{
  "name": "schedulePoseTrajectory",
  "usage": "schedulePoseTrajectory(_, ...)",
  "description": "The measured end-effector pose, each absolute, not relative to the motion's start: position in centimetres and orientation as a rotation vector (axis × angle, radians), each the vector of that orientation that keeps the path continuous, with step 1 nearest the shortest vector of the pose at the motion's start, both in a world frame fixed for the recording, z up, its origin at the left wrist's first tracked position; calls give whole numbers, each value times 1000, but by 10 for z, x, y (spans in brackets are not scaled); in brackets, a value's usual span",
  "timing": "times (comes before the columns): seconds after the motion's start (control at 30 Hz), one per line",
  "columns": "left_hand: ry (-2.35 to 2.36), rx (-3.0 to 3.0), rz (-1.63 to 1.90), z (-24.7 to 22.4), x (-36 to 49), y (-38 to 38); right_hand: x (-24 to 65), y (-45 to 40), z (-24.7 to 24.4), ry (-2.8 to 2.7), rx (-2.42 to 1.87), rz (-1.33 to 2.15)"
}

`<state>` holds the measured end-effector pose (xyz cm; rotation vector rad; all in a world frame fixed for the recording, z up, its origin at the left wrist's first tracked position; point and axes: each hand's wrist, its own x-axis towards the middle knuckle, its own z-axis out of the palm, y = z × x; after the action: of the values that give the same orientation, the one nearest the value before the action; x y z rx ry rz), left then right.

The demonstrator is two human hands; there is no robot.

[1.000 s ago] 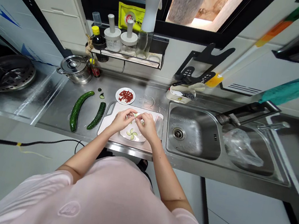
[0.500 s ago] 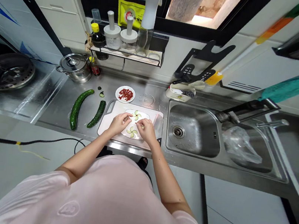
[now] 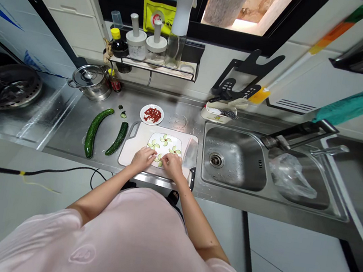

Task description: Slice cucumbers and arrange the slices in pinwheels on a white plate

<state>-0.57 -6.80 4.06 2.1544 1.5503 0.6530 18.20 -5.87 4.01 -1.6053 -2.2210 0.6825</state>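
Observation:
A white plate (image 3: 165,146) lies on the pale cutting board (image 3: 129,147), bearing several pinwheels of cucumber slices (image 3: 165,140). My left hand (image 3: 144,158) is at the plate's near left edge, its fingertips pinched together beside the nearest pinwheel. Across from it, my right hand (image 3: 172,164) also has its fingers closed, at the near right part of the plate. Anything between the fingertips of either hand is too small to make out. Behind the board stands a small white dish (image 3: 143,113) of chopped red pieces (image 3: 153,114).
Two cucumbers (image 3: 93,134) (image 3: 119,139) lie left of the board. A knife (image 3: 191,178) rests at the board's right edge, beside the sink (image 3: 234,157). A lidded pot (image 3: 91,82) stands at the back left, and a utensil holder (image 3: 219,113) behind the sink.
Both hands have moved from the middle of the plate toward its near edge, uncovering the left and right pinwheels. The cucumbers and the dish have stayed in place.

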Motion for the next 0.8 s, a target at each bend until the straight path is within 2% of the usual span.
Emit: schedulePoseTrajectory(0.8,1448,2373,490,25,0,-74,172,-62,26,-2328,-1705,588)
